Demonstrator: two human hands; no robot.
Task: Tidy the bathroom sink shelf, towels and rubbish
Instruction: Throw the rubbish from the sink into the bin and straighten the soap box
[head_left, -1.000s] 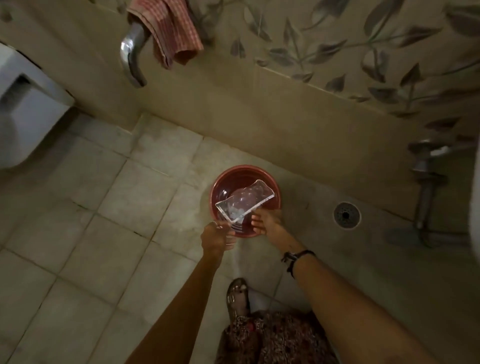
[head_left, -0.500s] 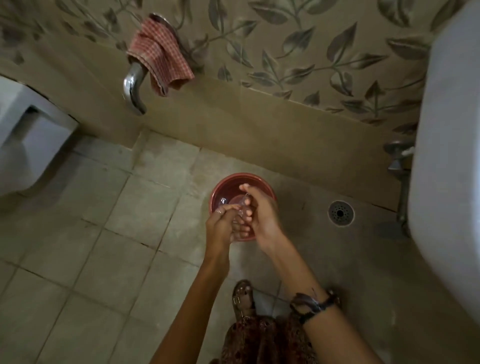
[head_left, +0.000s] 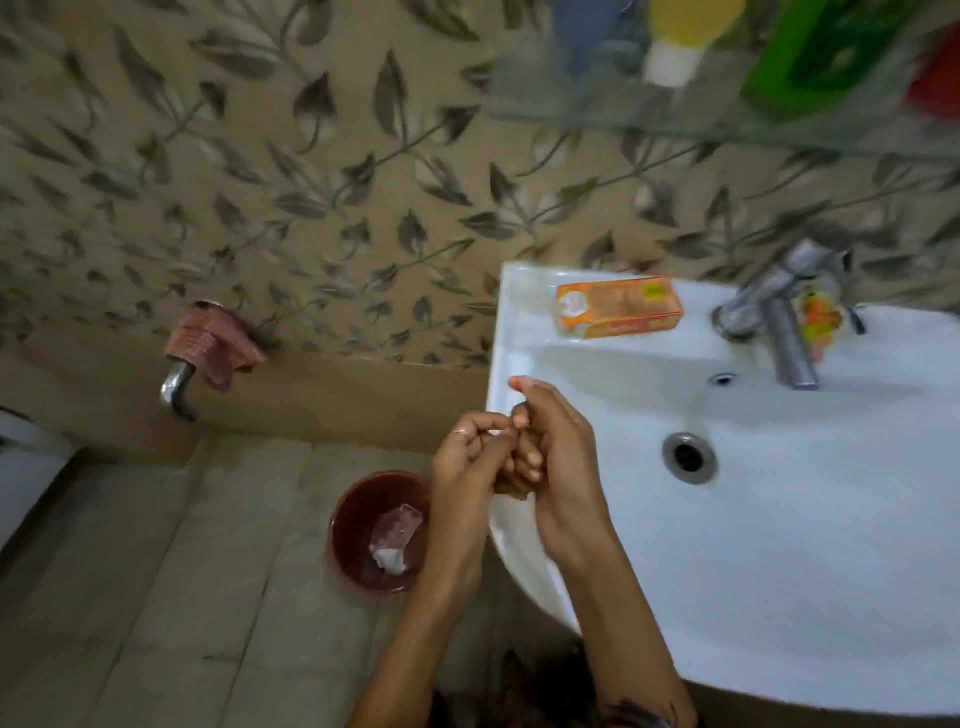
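Note:
My left hand (head_left: 467, 457) and my right hand (head_left: 556, 457) are pressed together in front of the left rim of the white sink (head_left: 779, 519). The fingers of both are curled and touch each other, and I see nothing clearly held between them. Below them on the floor stands a red bin (head_left: 343, 499) with a crumpled clear plastic wrapper (head_left: 395, 535) inside. An orange box (head_left: 618, 306) lies on the sink's back ledge. A small colourful packet (head_left: 821, 317) sits behind the sink tap (head_left: 779, 322).
A glass shelf (head_left: 727, 124) above the sink carries a yellow bottle (head_left: 680, 36), a green pack (head_left: 821, 57) and other blurred items. A red checked cloth (head_left: 213, 338) hangs over a wall tap (head_left: 174, 384). A white toilet edge (head_left: 21, 478) shows at the far left.
The clear wrapper left my hands and lies in the red bin. My hands came together and rose to sink height. My view lifted from the floor to the sink and shelf.

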